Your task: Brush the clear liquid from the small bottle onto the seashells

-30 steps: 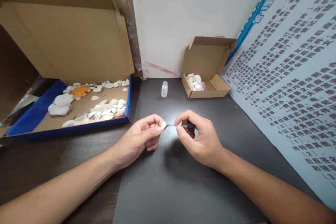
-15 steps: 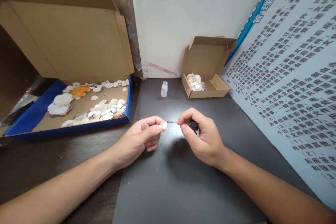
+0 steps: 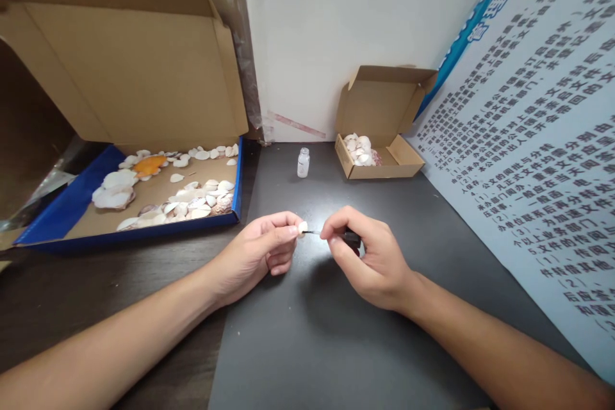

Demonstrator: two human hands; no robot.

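My left hand (image 3: 269, 245) pinches a small white shell (image 3: 302, 227) between thumb and fingertips. Closed around the black handle of a thin-stemmed brush (image 3: 353, 240) is my right hand (image 3: 368, 256). The brush's dark stem points left, and its tip meets the shell; exactly where it touches is too small to tell. Beyond both hands a small clear bottle (image 3: 302, 164) stands upright with no cap, its contents whitish.
To the left, an open blue-edged cardboard box (image 3: 187, 176) holds many shells and an orange piece (image 3: 150, 166). A smaller open carton (image 3: 384, 171) with white shells (image 3: 360, 148) is at the back right. A printed sheet (image 3: 528, 160) lines the right side.
The brush tip has shifted slightly left and lower against the shell, with my right hand moving along. My left hand stays nearly still. The view has shifted slightly.
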